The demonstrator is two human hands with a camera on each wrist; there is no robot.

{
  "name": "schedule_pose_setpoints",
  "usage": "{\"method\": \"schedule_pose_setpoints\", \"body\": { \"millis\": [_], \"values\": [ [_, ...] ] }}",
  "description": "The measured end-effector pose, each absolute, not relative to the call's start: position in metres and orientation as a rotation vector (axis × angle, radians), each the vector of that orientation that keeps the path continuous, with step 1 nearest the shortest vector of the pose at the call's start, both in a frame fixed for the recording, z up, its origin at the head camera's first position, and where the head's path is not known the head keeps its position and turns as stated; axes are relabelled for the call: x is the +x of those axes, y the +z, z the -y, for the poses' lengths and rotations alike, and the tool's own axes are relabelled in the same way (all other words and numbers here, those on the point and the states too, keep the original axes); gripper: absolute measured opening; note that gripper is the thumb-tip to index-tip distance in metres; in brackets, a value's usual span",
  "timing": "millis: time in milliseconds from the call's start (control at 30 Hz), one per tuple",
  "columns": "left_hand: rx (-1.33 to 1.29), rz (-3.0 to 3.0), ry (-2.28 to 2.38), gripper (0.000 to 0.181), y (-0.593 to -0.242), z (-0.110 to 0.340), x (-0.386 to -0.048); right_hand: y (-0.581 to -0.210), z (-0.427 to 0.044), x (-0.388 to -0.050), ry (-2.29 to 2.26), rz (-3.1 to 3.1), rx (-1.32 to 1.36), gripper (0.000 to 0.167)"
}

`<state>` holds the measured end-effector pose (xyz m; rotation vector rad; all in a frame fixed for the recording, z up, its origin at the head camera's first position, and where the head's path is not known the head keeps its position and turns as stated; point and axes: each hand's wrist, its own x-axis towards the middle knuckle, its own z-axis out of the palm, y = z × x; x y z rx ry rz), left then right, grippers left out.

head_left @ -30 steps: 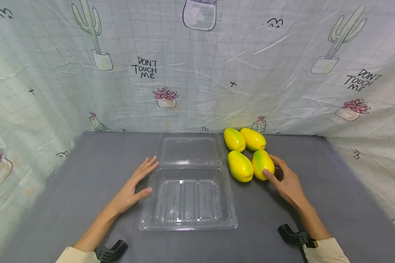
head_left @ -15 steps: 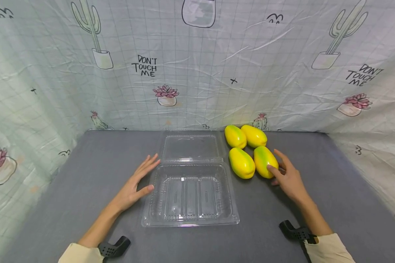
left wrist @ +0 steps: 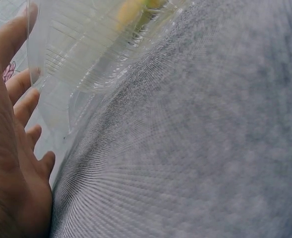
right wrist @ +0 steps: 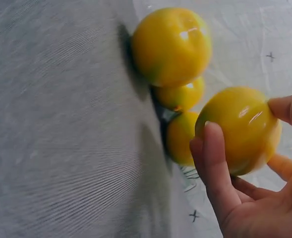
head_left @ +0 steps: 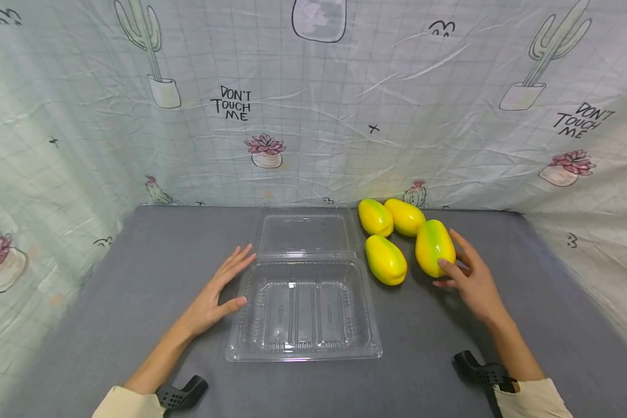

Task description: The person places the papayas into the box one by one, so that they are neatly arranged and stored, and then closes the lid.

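Note:
My right hand (head_left: 472,281) grips a glossy yellow papaya (head_left: 435,248) with a green streak. In the right wrist view, this papaya (right wrist: 241,130) sits between thumb and fingers, raised off the table. A second papaya (head_left: 385,260) lies just left of it, and two more, a left papaya (head_left: 375,218) and a right papaya (head_left: 404,217), lie behind. My left hand (head_left: 209,302) is spread with fairly straight fingers at the left rim of a clear plastic clamshell container (head_left: 304,355). Its lid (head_left: 305,232) lies folded back, away from me. Nothing is in the container.
A grey cloth covers the table (head_left: 151,278). Behind and along both sides hangs a pale curtain (head_left: 313,145) printed with cacti. The back papayas lie close to the curtain's foot. Each wrist wears a black strap mount (head_left: 183,395).
My right hand has lifted the near right papaya and shifted it to the right, away from the other papayas. My left hand stays beside the container.

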<state>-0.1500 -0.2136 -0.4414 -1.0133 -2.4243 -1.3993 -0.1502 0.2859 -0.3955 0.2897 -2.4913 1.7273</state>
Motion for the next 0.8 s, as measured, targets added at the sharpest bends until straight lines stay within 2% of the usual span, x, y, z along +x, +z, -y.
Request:
{"method": "schedule_pose_setpoints", "body": {
  "millis": [400, 800],
  "values": [
    [-1.02, 2.419, -1.389, 0.07, -0.44, 0.214, -0.149, -0.371, -0.268, -0.146, 1.85, 2.331, 0.486, 0.07],
    [-1.008, 2.428, -1.395, 0.069, -0.439, 0.213, -0.148, -0.358, -0.243, -0.15, 1.826, 2.29, 0.688, 0.082]
  ]
}}
